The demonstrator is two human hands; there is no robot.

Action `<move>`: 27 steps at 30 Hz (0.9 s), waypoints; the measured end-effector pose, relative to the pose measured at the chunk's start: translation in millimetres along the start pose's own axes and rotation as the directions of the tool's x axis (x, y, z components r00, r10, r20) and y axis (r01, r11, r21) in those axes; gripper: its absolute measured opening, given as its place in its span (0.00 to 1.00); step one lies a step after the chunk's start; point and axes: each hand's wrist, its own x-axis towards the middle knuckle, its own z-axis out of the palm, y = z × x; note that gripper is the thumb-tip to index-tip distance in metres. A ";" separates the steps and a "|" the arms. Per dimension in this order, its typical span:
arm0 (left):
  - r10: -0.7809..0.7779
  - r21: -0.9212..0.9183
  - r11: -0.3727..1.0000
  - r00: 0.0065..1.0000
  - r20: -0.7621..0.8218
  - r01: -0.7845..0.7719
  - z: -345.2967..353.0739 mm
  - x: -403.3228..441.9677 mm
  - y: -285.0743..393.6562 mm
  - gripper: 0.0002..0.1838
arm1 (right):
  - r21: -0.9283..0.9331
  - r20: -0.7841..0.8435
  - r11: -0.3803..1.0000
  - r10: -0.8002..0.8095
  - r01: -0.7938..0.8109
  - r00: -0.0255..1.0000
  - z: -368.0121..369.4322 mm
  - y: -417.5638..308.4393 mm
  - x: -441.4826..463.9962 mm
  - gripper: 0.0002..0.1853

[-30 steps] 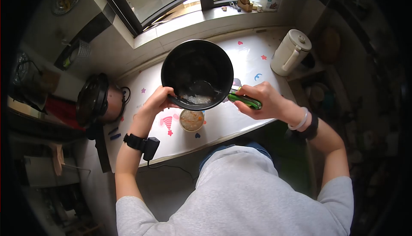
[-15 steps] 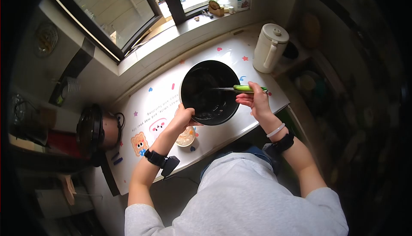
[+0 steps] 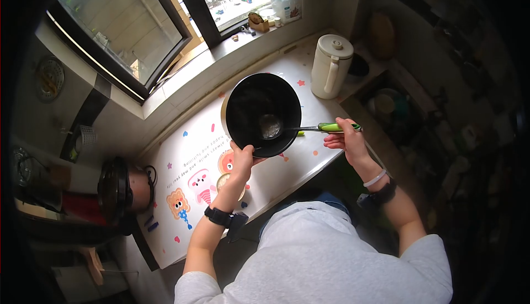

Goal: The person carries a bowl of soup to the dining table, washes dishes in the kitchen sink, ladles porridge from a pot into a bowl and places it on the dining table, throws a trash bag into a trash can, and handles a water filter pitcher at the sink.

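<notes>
My left hand [image 3: 244, 159] grips the near-left edge of a deep black pot [image 3: 251, 97], whose dark inside faces up toward me. Closed around the green handle of a metal ladle [image 3: 332, 128], my right hand [image 3: 349, 141] is to the right of the pot. The ladle's round, shiny head rests inside the pot, low down; I cannot make out whether any food lies in it. Beneath my left forearm a small bowl [image 3: 241, 192] is mostly hidden.
A cream lidded jug [image 3: 332, 66] stands at the back right of the patterned white tabletop [image 3: 165, 226]. To the left is a brown and black electric cooker [image 3: 128, 185]. An open window [image 3: 130, 28] and its sill [image 3: 187, 75] border the far side.
The ladle's head now shows inside the pot, and my right hand has moved right and slightly down with the handle. My view has shifted; the bowl is more covered by my left forearm.
</notes>
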 end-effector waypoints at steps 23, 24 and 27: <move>0.004 -0.143 0.990 0.994 0.114 0.012 37.2 -30.1 2.4 0.28 | -0.093 0.237 0.953 -0.261 0.289 0.936 36.3 -54.6 6.8 0.13; -0.012 -0.165 0.986 0.992 0.124 0.033 33.2 -27.6 2.8 0.28 | -0.044 0.208 0.971 -0.222 0.236 0.953 31.5 -50.5 7.4 0.13; -0.089 -0.237 0.963 0.982 0.167 0.128 19.4 -15.2 0.3 0.29 | 0.062 0.133 0.994 -0.101 0.093 0.986 15.9 -44.8 7.0 0.12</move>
